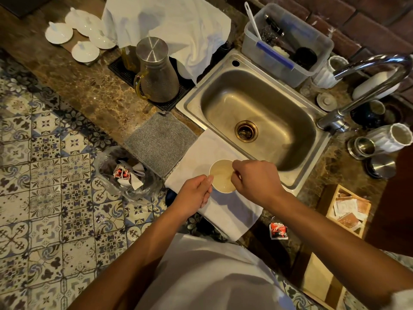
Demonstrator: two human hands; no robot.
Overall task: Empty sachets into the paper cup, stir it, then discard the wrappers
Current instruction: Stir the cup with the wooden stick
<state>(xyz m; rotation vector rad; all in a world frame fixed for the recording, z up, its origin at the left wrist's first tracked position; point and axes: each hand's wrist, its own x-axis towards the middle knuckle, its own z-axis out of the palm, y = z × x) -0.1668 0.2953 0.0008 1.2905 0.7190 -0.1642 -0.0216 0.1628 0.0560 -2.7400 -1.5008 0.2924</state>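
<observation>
White paper cup (222,175) of pale liquid on the white cloth (225,211) at the counter's front edge beside the steel sink (252,113); our left hand (194,193) curled round its side; our right hand (254,181) pinching a thin stirrer over it; red-and-white sachet wrapper (278,231) near the front edge, others in the plastic-lined bin (125,173)

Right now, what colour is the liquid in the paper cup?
Pale milky beige liquid fills the paper cup, seen in the head view.
</observation>
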